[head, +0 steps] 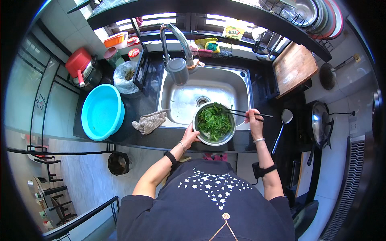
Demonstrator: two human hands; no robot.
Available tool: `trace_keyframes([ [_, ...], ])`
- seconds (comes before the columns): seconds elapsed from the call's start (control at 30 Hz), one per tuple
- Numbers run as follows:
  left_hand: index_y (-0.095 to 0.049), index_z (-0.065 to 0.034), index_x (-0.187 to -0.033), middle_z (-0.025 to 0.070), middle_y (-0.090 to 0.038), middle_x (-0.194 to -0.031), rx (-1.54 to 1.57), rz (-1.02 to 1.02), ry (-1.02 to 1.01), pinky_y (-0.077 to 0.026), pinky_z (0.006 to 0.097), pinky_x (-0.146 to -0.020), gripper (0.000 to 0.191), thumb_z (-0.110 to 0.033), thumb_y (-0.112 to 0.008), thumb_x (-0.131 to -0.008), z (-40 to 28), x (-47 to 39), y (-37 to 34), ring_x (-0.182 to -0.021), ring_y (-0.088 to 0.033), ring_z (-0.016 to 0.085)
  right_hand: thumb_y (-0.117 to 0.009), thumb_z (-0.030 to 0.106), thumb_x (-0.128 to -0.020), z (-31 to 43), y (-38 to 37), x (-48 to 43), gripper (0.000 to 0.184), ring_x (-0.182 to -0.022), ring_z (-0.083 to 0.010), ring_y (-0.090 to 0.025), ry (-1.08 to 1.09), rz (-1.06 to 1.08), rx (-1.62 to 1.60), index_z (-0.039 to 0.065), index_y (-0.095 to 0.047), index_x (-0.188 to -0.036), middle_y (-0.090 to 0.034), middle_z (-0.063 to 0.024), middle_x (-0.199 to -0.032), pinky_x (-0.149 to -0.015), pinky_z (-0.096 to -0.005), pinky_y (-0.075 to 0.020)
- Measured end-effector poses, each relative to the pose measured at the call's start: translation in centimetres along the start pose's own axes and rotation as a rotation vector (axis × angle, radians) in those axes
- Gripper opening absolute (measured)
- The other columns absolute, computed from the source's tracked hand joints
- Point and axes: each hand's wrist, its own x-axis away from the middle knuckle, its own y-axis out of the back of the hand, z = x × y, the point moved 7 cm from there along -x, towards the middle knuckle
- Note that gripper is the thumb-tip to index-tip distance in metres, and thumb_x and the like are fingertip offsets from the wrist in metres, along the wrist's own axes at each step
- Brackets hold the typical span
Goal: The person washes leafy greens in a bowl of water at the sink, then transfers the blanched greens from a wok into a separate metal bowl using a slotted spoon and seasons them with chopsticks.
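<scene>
A round bowl (231,131) with a pale rim is at the front edge of a stainless steel sink (181,99). Chopped leafy greens (214,122) fill much of it. My left hand (191,135) grips the bowl's left rim, thumb on top. Black chopsticks (244,114) are held in my right hand (254,122), just right of the bowl. Their tips reach over the rim to the greens. A chrome faucet (178,30) with a grey cylindrical attachment (178,71) rises behind the sink.
Left of the sink are a crumpled cloth (149,122), a blue plastic basin (101,111) and a plastic-lined container (126,76). On the right lie a metal spatula (283,123) and a lidded wok (321,123). A wooden cutting board (295,69) leans behind. A shelf (211,7) overhangs the counter.
</scene>
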Motion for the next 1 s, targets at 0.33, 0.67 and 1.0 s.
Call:
trace_keyframes([
  [0.33, -0.038, -0.0054, -0.125, 0.0109, -0.054, -0.098, -0.022, -0.021, -0.013, -0.056, 0.0285, -0.051, 0.058, 0.008, -0.046, -0.069, -0.5, 0.0, -0.4, -0.073, -0.06, 0.02, -0.051, 0.018, -0.089, -1.3, -6.8, 0.3, 0.022, -0.055, -0.0061, -0.05, 0.003, 0.394, -0.026, 0.003, -0.06, -0.077, -0.057, -0.0004, -0.066, -0.051, -0.0193, -0.0393],
  [0.67, -0.043, -0.0074, -0.119, 0.0118, -0.054, -0.093, 0.109, -0.083, 0.048, -0.056, 0.0316, -0.049, 0.052, 0.009, -0.045, -0.07, 0.4, -0.8, -0.1, -0.072, -0.061, 0.022, -0.062, 0.005, -0.076, 6.9, -6.3, 9.4, 0.009, -0.065, -0.0257, -0.057, 0.526, 0.886, 0.344, 0.001, -0.054, -0.076, -0.057, -0.0102, -0.071, -0.058, -0.032, -0.0449],
  [1.0, -0.043, -0.0046, -0.113, 0.0107, -0.054, -0.09, 0.041, -0.093, 0.05, -0.056, 0.0305, -0.051, 0.045, 0.007, -0.048, -0.07, -0.3, -0.1, 0.0, -0.07, -0.06, 0.02, -0.063, 0.01, -0.075, 5.4, -8.3, 10.1, 0.011, -0.066, -0.024, -0.058, 0.689, 0.686, 0.488, 0.003, -0.055, -0.076, -0.058, -0.009, -0.072, -0.058, -0.0302, -0.0457],
])
